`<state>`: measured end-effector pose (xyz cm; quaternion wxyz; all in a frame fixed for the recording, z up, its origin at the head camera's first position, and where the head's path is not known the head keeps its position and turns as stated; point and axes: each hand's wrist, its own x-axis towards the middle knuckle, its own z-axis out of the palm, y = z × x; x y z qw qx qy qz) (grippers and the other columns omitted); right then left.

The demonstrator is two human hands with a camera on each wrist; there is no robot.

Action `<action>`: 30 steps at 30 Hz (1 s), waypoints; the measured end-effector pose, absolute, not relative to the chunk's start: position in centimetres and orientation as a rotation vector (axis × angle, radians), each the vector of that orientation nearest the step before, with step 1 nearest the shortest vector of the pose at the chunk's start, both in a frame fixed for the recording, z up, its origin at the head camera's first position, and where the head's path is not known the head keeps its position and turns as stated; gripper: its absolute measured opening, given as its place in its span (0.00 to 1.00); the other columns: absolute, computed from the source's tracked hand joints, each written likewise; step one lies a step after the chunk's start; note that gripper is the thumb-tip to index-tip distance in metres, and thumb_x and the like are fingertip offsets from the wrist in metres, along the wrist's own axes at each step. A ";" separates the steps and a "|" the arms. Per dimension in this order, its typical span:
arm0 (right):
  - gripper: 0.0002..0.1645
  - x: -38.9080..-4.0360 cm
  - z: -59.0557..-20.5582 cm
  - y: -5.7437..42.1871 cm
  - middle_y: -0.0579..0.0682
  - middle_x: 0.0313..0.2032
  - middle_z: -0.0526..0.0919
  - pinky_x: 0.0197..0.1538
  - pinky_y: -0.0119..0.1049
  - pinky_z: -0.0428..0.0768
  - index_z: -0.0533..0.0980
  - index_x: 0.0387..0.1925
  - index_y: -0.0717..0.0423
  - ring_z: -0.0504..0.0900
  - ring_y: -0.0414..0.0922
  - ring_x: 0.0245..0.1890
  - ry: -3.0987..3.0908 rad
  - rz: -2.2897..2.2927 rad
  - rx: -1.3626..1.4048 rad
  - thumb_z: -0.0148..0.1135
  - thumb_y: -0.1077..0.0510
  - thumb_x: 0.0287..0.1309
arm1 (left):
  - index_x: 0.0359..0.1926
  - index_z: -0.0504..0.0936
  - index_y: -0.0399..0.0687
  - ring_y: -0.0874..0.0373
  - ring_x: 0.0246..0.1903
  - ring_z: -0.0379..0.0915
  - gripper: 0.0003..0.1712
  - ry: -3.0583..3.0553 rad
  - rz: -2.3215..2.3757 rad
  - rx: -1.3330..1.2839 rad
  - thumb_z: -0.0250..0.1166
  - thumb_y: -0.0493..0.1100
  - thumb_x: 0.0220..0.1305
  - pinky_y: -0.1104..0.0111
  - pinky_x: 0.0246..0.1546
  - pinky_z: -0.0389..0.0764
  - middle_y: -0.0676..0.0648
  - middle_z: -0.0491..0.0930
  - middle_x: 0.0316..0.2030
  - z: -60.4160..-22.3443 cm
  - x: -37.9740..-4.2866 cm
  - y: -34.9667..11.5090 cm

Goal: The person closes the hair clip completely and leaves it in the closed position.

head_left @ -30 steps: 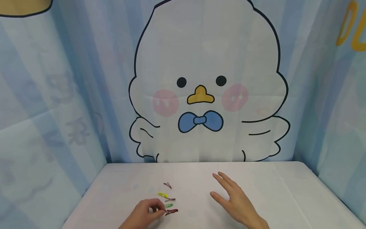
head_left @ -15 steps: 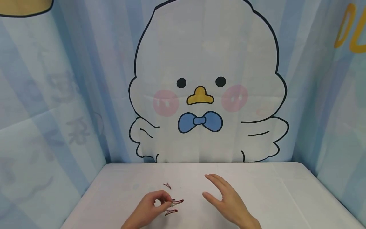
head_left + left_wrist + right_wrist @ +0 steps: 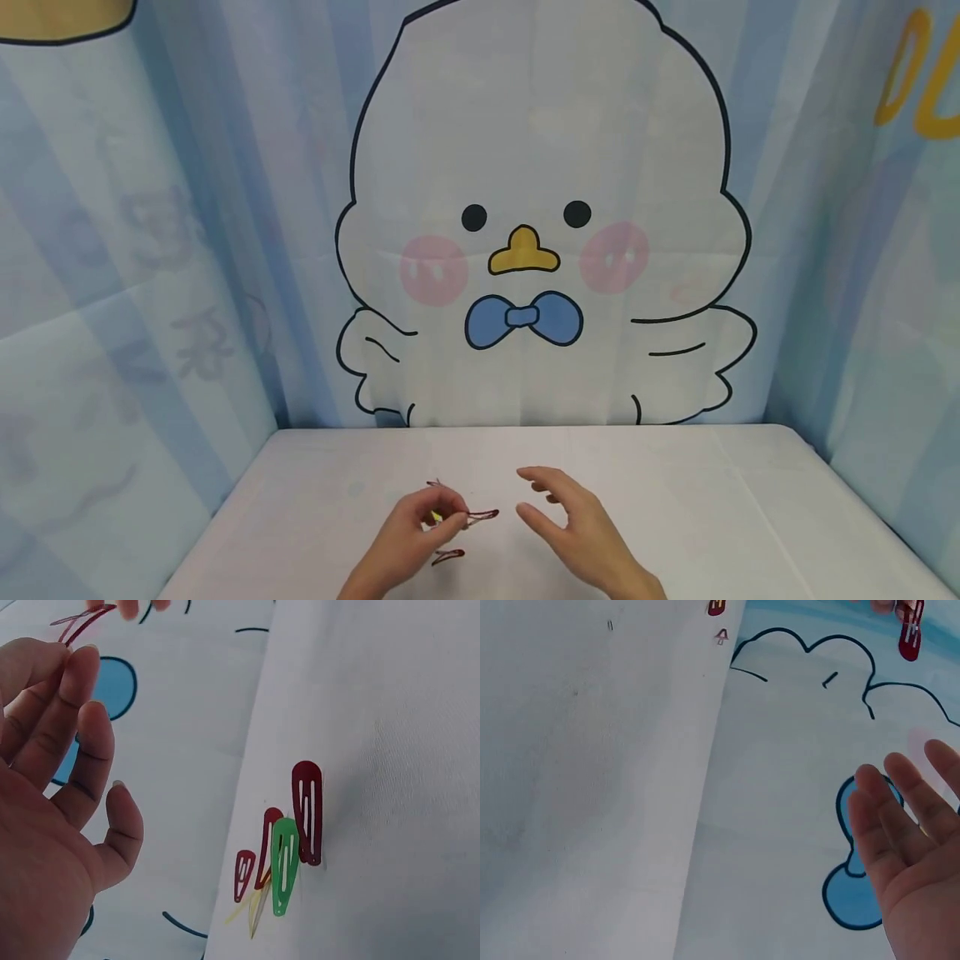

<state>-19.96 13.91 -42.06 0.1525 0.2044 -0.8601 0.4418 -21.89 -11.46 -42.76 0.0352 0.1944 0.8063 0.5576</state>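
Observation:
My left hand (image 3: 420, 533) pinches a dark red snap hair clip (image 3: 483, 514) between thumb and forefinger, raised above the table; the clip's prongs stand apart in the left wrist view. My right hand (image 3: 577, 533) is held over the table just to the right, fingers loosely bent, holding nothing. Below the left hand lie more snap clips: a large dark red clip (image 3: 307, 814), a green clip (image 3: 284, 866), another red clip (image 3: 268, 840), a small red clip (image 3: 244, 874) and a pale yellow clip (image 3: 257, 907), partly under the others. In the head view the left hand hides most of them.
The table (image 3: 712, 500) has a white cover. Behind it hangs a curtain (image 3: 525, 375) with a printed white chick wearing a blue bow tie. Striped blue curtains (image 3: 135, 333) close in the sides.
My left hand has picked up a dark red clip from beside the others and carried it up and to the right. My right hand has moved left toward it, fingers bending more.

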 end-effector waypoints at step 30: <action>0.10 -20.2 -42.7 13.4 0.40 0.32 0.85 0.34 0.35 0.82 0.81 0.38 0.49 0.83 0.37 0.30 -2.113 1.454 0.754 0.70 0.67 0.59 | 0.45 0.79 0.34 0.53 0.38 0.81 0.08 1.910 2.248 0.442 0.64 0.37 0.71 0.65 0.47 0.81 0.40 0.84 0.38 -42.8 -21.7 -6.7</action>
